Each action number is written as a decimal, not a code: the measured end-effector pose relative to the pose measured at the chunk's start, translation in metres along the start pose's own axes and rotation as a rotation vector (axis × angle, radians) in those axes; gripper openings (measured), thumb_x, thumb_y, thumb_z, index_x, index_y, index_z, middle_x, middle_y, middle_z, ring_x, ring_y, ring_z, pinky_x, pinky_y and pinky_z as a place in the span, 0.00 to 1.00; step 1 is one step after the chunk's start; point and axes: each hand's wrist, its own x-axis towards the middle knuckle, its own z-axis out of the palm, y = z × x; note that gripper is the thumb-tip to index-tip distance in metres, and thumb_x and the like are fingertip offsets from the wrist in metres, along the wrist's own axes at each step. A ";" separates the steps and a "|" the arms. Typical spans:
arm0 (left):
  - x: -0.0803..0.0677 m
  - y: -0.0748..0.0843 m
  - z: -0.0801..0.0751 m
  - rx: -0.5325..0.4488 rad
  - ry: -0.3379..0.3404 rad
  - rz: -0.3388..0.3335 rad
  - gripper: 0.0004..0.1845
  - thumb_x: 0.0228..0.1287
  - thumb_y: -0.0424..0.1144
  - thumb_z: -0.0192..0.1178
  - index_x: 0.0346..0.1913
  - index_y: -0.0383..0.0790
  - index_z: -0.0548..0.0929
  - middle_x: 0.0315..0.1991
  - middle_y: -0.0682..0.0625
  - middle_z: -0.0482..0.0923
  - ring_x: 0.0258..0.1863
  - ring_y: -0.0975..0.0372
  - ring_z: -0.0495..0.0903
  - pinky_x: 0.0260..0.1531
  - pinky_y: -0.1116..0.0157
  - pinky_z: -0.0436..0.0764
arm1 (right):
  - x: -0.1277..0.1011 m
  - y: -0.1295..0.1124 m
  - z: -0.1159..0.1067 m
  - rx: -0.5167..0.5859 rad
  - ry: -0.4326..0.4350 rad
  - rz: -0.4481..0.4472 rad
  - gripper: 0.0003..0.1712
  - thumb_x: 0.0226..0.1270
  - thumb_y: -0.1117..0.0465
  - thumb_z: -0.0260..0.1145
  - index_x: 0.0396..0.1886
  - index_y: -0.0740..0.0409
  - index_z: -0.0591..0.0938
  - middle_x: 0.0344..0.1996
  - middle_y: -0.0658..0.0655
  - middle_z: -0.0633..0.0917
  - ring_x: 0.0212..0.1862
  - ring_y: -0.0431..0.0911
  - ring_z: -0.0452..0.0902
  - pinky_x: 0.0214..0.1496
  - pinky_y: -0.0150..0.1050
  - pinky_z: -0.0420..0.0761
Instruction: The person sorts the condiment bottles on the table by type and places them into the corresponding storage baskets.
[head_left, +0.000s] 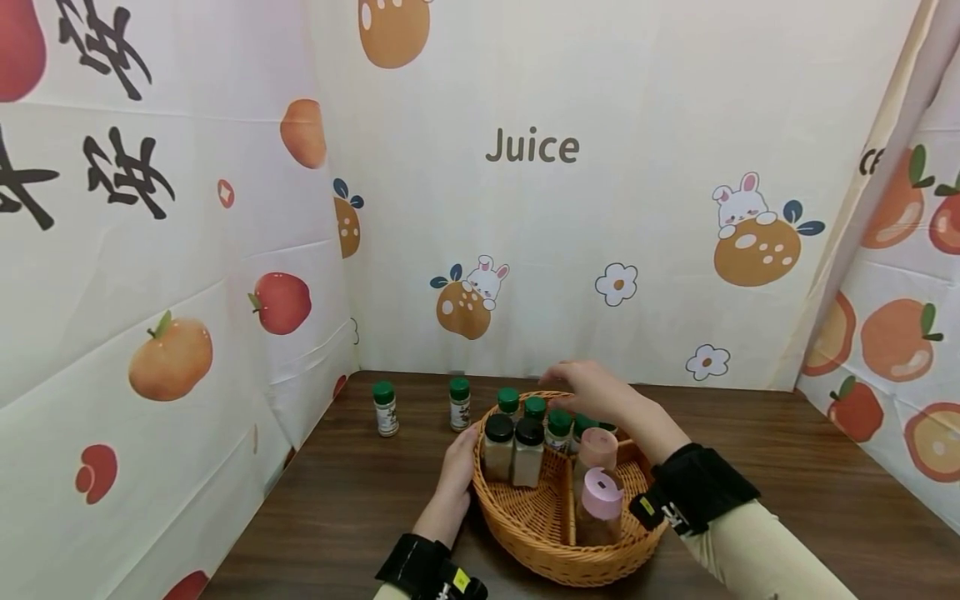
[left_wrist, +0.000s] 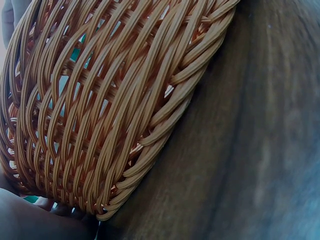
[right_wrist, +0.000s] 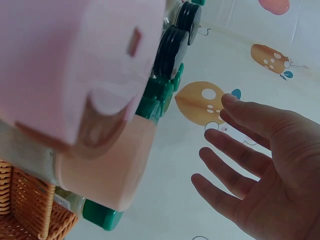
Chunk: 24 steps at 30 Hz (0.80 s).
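Wicker basket (head_left: 543, 562), round, woven, is held by left grip (head_left: 454, 467); right grip (head_left: 600, 393) splays empty.

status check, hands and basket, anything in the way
Left hand touching wicker basket. Right hand empty, near basket's far side. Bottles inside basket; no obstruction visible.

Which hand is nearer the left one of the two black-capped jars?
Left. The left hand is at the left rim of the basket, beside that black-capped jar; the right hand is over the basket's back, farther right.
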 end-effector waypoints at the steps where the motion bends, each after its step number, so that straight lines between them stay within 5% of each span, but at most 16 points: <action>1: 0.000 0.000 0.000 0.000 0.000 -0.001 0.28 0.82 0.48 0.37 0.74 0.34 0.65 0.75 0.34 0.61 0.75 0.39 0.58 0.74 0.42 0.57 | 0.001 -0.001 0.000 0.003 -0.001 -0.003 0.16 0.67 0.61 0.69 0.53 0.58 0.84 0.50 0.58 0.86 0.54 0.54 0.82 0.54 0.50 0.82; 24: -0.002 0.003 0.001 -0.001 0.003 -0.006 0.28 0.83 0.47 0.36 0.74 0.33 0.64 0.75 0.33 0.60 0.75 0.39 0.57 0.74 0.42 0.57 | 0.023 -0.027 -0.005 0.019 -0.028 0.016 0.16 0.68 0.57 0.68 0.54 0.54 0.84 0.52 0.56 0.86 0.58 0.54 0.80 0.58 0.50 0.81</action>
